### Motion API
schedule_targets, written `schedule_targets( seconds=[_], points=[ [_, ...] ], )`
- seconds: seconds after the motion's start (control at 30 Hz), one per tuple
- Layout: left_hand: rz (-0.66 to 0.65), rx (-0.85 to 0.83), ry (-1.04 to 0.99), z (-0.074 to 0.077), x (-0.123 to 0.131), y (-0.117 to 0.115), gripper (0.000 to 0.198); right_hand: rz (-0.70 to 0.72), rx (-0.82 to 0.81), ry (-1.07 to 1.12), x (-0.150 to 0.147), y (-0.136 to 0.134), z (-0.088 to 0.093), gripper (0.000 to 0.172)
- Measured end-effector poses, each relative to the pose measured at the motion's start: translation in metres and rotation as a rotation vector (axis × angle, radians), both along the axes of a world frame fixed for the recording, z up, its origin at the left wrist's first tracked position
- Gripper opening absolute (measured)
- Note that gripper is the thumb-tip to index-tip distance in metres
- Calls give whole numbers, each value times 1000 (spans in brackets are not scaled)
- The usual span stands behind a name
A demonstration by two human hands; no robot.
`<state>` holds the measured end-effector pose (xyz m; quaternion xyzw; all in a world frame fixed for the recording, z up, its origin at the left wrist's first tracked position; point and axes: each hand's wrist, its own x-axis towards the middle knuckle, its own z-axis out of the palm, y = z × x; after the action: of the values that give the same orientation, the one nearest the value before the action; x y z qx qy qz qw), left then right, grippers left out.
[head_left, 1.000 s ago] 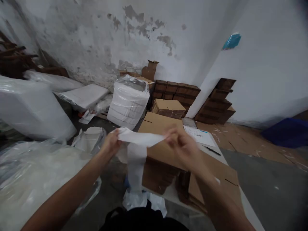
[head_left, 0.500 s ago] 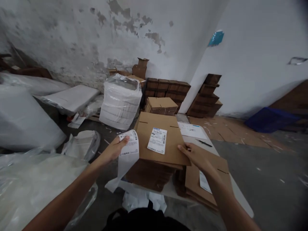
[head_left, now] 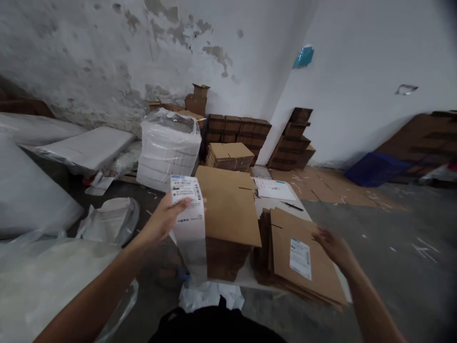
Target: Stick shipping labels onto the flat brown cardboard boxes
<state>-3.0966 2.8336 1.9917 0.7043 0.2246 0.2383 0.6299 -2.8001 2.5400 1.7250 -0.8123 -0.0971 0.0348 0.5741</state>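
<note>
My left hand [head_left: 167, 216] pinches a strip of white printed shipping labels [head_left: 187, 202], which hangs down in front of a tall stack of flattened cardboard boxes [head_left: 228, 202]. The top box of that stack has no label showing. At the right edge of a lower stack, my right hand [head_left: 333, 247] has its fingers closed on the margin of a flattened cardboard box [head_left: 285, 226]. A white shipping label [head_left: 300, 258] is stuck on this box. Slight blur softens the right fingertips.
A white table [head_left: 262, 202] carries both stacks, a sheet of paper [head_left: 274, 189] and a black pen [head_left: 292, 206]. Beyond it are another cardboard stack [head_left: 230, 151] and a plastic-wrapped white bundle [head_left: 167, 152]. Plastic bags [head_left: 53, 281] lie left; a blue bin [head_left: 376, 169] stands right.
The labelled box has moved from the tall stack to the lower right stack with my right hand. My left hand has raised the label strip slightly. The view has turned right.
</note>
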Motion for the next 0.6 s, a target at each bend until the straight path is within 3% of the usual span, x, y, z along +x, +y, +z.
schedule_targets(
  seconds=[0.03,0.1,0.17,0.23,0.27,0.33,0.43,0.5,0.6],
  points=[
    [-73,18,44,-1,3,-7,55,111,121,-19,-19,24,33,50],
    [-239,139,158,-4,7,-21,48,477,383,-76,-61,70,106,66],
    [-342,355,234,-6,6,-28,37,858,501,-111,-101,105,169,76],
    [-389,462,264,-6,0,-31,32,966,485,-242,-130,128,202,47],
    [-397,399,269,-6,-4,-30,33,934,463,-309,-140,136,207,31],
    [-326,64,235,-5,-10,-29,38,831,439,-396,-156,148,201,15],
    [2,-421,79,-6,-12,-22,36,904,391,-511,-174,157,188,24],
    [174,-501,-13,-6,-10,-9,32,966,385,-627,-178,154,194,21],
    [421,-437,-146,-6,-14,28,32,888,557,-615,-160,144,217,10]
  ],
)
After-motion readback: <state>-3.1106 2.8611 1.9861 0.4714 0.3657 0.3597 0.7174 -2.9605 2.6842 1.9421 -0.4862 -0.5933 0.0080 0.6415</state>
